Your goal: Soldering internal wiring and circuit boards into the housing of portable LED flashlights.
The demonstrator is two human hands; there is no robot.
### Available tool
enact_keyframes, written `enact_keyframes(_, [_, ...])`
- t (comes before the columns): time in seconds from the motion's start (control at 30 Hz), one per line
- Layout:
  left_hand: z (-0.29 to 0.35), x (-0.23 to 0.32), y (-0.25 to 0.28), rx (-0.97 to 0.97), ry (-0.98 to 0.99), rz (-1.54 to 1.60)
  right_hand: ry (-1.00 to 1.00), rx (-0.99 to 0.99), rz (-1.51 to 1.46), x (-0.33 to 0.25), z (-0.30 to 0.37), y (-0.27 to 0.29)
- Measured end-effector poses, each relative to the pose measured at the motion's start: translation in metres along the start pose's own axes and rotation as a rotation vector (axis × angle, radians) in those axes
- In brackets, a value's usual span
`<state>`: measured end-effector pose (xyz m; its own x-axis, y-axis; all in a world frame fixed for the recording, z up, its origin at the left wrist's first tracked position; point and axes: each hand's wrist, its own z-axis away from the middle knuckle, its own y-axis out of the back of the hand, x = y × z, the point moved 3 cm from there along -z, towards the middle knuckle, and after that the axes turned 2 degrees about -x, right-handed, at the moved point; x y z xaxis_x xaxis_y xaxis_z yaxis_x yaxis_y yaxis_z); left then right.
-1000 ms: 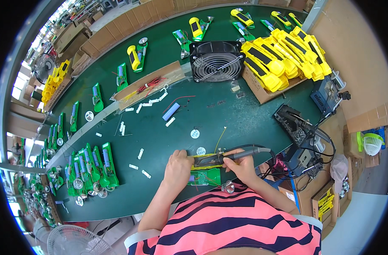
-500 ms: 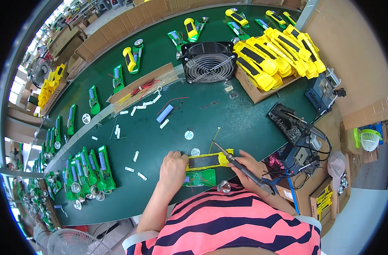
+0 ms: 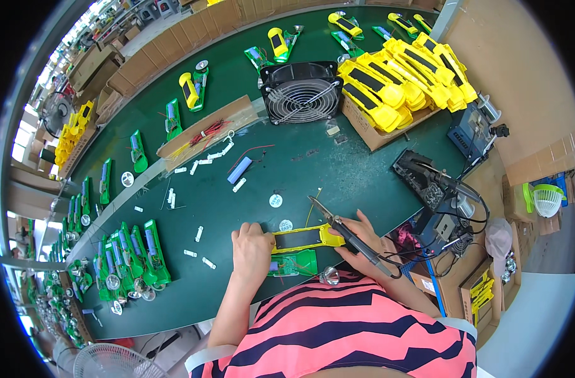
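My left hand [image 3: 252, 252] has its fingers closed on the left end of a yellow plastic housing [image 3: 330, 236] with a dark panel. In my right hand [image 3: 367, 244] is a soldering iron [image 3: 358, 244], slanting up and left across the housing's right end. Its tip is beside a thin yellow wire [image 3: 308, 218] rising behind the housing. Just nearer to me lies a green housing [image 3: 305, 263] holding a blue battery cell [image 3: 275, 266], partly hidden by my left hand. A shiny reflector cup [image 3: 329, 276] sits at its right.
Left stands a cluster of green housings [image 3: 150, 249]. A fan [image 3: 302, 94] and a carton [image 3: 369, 132] piled with yellow housings stand at the back. The iron stand [image 3: 419, 179] and its cables are right. White connectors [image 3: 199, 234], a blue cell [image 3: 240, 170] and a wire tray [image 3: 246, 113] lie about.
The soldering iron has tilted steeper, its tip now farther above the yellow housing. My left hand keeps its hold. The whole view has shifted slightly.
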<state>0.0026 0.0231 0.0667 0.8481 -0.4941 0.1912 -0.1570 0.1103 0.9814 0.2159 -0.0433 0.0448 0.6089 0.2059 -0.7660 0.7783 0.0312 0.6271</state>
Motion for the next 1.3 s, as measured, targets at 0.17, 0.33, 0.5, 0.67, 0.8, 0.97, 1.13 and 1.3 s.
enact_keyframes(0.17, [-0.003, 0.009, 0.03, 0.194, -0.073, 0.246, -0.01, 0.008, -0.05, 0.002, -0.002, 0.001])
enact_keyframes(0.33, [0.003, 0.043, 0.026, -0.121, -0.425, 0.288, 0.006, 0.051, -0.085, 0.002, -0.002, 0.002])
enact_keyframes(0.5, [0.004, 0.034, 0.006, -0.178, -0.361, 0.333, 0.088, 0.074, -0.031, 0.004, -0.003, 0.001])
enact_keyframes(0.67, [0.014, 0.034, -0.006, 0.09, -0.199, 0.541, 0.071, -0.001, -0.054, 0.007, -0.008, 0.0])
enact_keyframes(0.8, [0.012, 0.048, -0.007, 0.32, -0.118, 0.453, 0.18, -0.004, -0.103, 0.005, -0.019, -0.007])
enact_keyframes(0.97, [0.007, 0.039, -0.017, 0.186, 0.041, 0.246, 0.064, -0.119, -0.172, -0.002, -0.026, -0.008])
enact_keyframes(1.13, [0.005, 0.031, -0.013, 0.1, 0.041, 0.337, 0.211, 0.081, -0.266, -0.005, -0.019, 0.024])
enact_keyframes(1.3, [-0.001, 0.032, -0.012, 0.057, 0.065, 0.299, 0.046, 0.106, -0.477, 0.01, -0.012, 0.026])
